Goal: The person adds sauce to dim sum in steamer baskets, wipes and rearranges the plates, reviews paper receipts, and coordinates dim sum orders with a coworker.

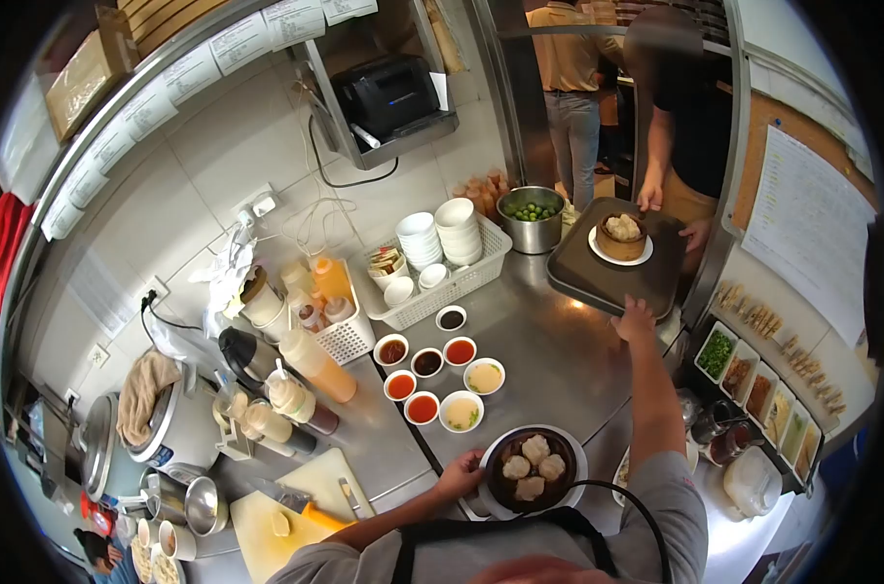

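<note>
My left hand (459, 475) grips the left edge of a white plate (577, 457), which carries a round dark steamer with several dumplings (534, 468). My right hand (637, 319) reaches forward, its fingers spread at the near edge of a brown tray (596, 261). On that tray stands a bamboo steamer (620, 245) with pale dumplings, on its own white plate. Another person's hands hold the tray's far right side at the pass-through. Left of the tray, several small sauce bowls (427, 362) stand together on the steel counter.
A white basket (442, 292) of stacked bowls and a metal pot of limes (531, 219) stand at the back. Sauce bottles (317, 365) and a cutting board (276, 530) are at left. Topping containers (758, 394) line the right.
</note>
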